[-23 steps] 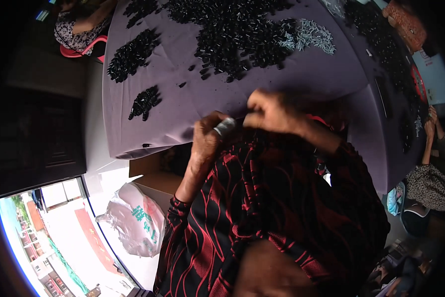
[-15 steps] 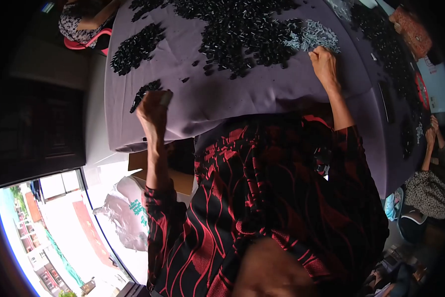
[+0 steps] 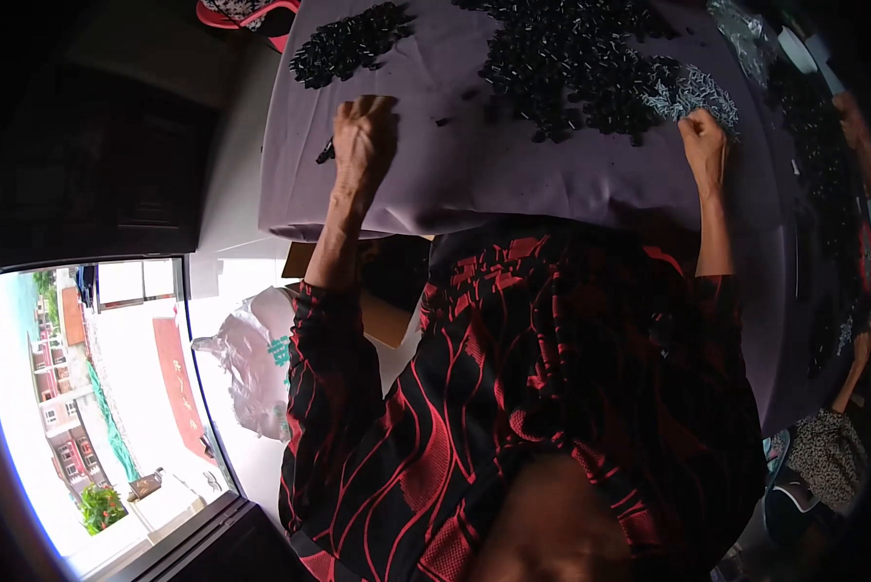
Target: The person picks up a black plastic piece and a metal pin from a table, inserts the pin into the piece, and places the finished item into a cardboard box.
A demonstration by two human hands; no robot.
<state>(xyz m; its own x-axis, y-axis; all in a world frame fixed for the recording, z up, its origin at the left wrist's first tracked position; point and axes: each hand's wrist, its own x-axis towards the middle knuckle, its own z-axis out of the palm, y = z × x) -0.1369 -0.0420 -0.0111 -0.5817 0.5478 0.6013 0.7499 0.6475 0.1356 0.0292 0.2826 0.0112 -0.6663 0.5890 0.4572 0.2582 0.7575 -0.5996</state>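
My left hand (image 3: 365, 141) is closed above the near left part of the cloth-covered table, its back toward me. What its fingers hold, if anything, is hidden. A few small black pieces (image 3: 326, 152) show beside its wrist. At the right, my right hand (image 3: 707, 147) is closed at the near edge of a heap of thin silvery pins (image 3: 690, 89); anything between its fingers is too small to make out. A large heap of small black pieces (image 3: 552, 63) lies left of the pins. Farther back on the left is a smaller black pile (image 3: 348, 44).
A purple-grey cloth (image 3: 426, 184) covers the table and hangs over its near edge. Below it are an open cardboard box (image 3: 385, 320) and a white plastic bag (image 3: 256, 364). More black pieces (image 3: 814, 126) lie at the far right, where another person's arm (image 3: 854, 369) reaches in.
The view has shifted, moving the table up and right in the picture. My left hand has moved over the small near pile, now mostly out of sight. My right hand stays by the pins.
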